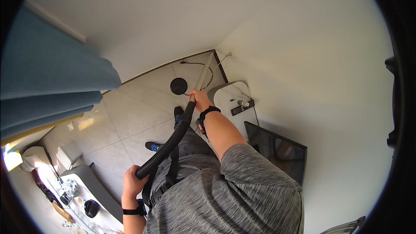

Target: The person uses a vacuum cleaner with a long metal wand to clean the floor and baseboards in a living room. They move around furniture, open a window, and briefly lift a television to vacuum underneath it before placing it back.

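Note:
My right hand (200, 99) grips the upper part of a vacuum cleaner's metal wand (203, 74). From there the wand runs away from me, its far end at the floor corner where two walls meet. A black corrugated vacuum hose (164, 148) joins the wand and curves back toward my body. My left hand (134, 181) is closed around the hose near my waist. Left of the wand, a round black disc-like base (178, 86) sits on the tiled floor (130, 113). A black cable and a pale cord lie close to the wand, the pale one running to a wall plug (229, 54).
On my right, a marble-patterned cabinet top (224, 96) bears a remote control (239, 110) and a small bottle (243, 103). Nearby stands a television (279, 151). Blue curtains (58, 61) hang at left. A white bin (69, 156) and a cluttered table (107, 219) are lower left.

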`<state>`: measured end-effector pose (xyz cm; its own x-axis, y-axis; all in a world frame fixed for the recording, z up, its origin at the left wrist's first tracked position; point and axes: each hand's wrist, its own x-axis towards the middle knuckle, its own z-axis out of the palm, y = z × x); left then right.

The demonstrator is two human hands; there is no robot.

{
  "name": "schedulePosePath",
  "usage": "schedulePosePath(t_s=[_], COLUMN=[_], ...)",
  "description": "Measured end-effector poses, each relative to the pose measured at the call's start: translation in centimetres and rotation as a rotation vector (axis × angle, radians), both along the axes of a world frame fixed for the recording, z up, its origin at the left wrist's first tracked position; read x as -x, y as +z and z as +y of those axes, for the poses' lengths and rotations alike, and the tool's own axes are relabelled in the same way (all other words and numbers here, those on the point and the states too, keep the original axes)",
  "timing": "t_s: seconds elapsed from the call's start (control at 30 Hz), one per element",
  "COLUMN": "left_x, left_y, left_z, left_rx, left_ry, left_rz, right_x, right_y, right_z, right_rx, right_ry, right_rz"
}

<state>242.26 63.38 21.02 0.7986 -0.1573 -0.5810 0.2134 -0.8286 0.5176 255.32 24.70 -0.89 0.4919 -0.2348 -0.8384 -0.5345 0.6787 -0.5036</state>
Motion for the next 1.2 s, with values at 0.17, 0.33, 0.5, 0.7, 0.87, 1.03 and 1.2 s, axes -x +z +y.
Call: schedulePosePath(t_s=[0.17, 0.33, 0.5, 0.7, 0.87, 1.03, 1.2], left_x=[-2.7, -7.1, -11.4, -13.0, -12.3, -10.6, -9.8], left_y=[0.8, 0.9, -0.1, 0.0, -2.9, -4.2, -4.1], left_z=[-2.0, -3.8, -9.8, -16.8, -17.7, -16.1, -14.9], left_rx=[0.032, 0.169, 0.344, 0.319, 0.295, 0.418, 0.339], left_ry=[-0.078, -0.149, -0.307, -0.384, -0.328, -0.421, -0.418], left_rz=[0.12, 0.501, 0.631, 0.581, 0.577, 0.469, 0.451], right_x=[-0.3, -0.3, 0.6, 0.3, 0.5, 1.1, 0.9], right_y=[-1.0, -1.4, -0.3, 0.6, 0.7, 1.1, 0.6], right_z=[-1.6, -3.4, -2.2, -0.8, -0.9, -0.3, 0.7], right_rx=[-0.057, -0.128, -0.087, -0.109, -0.086, -0.073, -0.068], right_ry=[-0.071, -0.074, -0.084, -0.125, -0.096, -0.047, -0.015], right_rz=[-0.004, -0.03, 0.009, -0.018, 0.016, 0.007, 0.033])
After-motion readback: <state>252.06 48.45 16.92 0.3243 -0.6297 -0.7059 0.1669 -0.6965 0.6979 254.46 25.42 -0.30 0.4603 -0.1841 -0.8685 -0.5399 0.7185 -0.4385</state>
